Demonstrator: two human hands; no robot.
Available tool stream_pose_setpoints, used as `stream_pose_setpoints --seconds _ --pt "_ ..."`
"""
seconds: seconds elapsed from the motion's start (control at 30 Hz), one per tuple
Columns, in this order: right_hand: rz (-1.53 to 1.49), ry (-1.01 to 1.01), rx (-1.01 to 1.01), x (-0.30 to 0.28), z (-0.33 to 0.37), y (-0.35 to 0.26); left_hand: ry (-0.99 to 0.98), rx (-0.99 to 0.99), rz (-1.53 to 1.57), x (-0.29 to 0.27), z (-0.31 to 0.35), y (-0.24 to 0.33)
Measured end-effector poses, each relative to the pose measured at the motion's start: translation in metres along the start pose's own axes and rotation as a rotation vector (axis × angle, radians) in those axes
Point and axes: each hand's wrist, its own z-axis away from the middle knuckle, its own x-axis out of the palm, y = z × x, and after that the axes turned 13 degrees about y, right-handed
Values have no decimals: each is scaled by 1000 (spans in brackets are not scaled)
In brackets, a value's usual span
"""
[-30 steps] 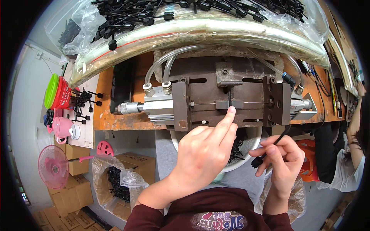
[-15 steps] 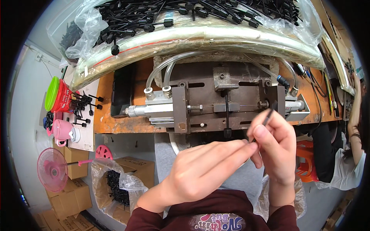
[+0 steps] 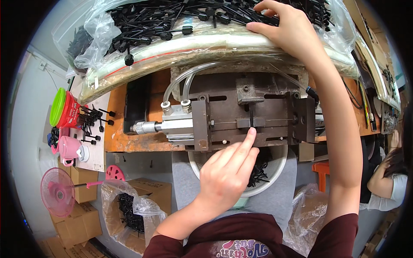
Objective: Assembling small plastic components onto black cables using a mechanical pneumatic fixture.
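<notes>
My left hand (image 3: 228, 172) is at the front of a dark metal fixture (image 3: 226, 92). Its index fingertip lies against a thin black plastic rod (image 3: 252, 115) that stands across the small grey block (image 3: 243, 123) in the middle. The rod's near end, the other fingertips and the thumb are covered by that hand. Farther off, my right hand (image 3: 292, 32) reaches over a heap of black knobbed rods (image 3: 150, 26), thumb and fingers apart, with nothing visible held. Thin metal pins run toward the block from both sides.
Clear air hoses (image 3: 189, 71) arch over the fixture from a silver cylinder (image 3: 177, 124). A white basket (image 3: 195, 165) with black pieces rests on my lap. Left are a red-and-green bucket (image 3: 66, 109) and pink fan (image 3: 58, 192). Another person (image 3: 387, 187) sits at right.
My hands have parted: the right went up to the heap, the left forward onto the rod. The thin black piece between them is out of sight. The nut on the left pin shifted left.
</notes>
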Motion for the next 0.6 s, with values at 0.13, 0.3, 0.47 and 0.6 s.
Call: stream_pose_setpoints --seconds 0.13,0.3,0.47,0.6 --pt "33 104 -127 23 -4 41 -55 -4 -23 -1 -9 1" --pt "-73 28 -11 2 3 43 -92 -3 -60 -2 -11 -2" --pt "-314 -124 301 -28 -1 57 -101 1 -41 -3 -11 -4" --pt "-571 -209 508 -46 -2 78 -120 -9 10 -13 -22 0"
